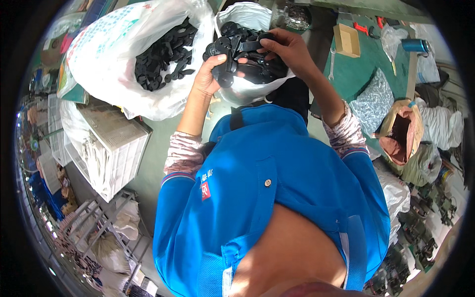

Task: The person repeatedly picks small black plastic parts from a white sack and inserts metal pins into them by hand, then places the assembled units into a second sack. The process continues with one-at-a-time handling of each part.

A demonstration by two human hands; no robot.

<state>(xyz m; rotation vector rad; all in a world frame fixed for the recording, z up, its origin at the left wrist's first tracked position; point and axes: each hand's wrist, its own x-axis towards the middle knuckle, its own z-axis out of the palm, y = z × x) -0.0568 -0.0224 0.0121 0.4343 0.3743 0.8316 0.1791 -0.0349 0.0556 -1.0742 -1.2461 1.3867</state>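
Note:
Above an open white bag [245,11] of black plastic parts, my left hand [207,78] is closed around a bunch of black parts [226,76] with round, disc-like ends. My right hand [293,51] pinches a flat black part [251,46] between thumb and fingers, close beside that bunch. The fingertips of my left hand are partly hidden behind the parts. Further left, a larger white plastic bag [101,62] lies open, with many similar black parts [166,55] inside.
To the right, a green tabletop holds a small cardboard box [347,41], a wrench [332,65], a red-handled tool [361,28], a blue can [414,45] and a bag of small silvery pieces [374,101]. An open sack [414,119] stands beyond. A white crate [118,161] is at left.

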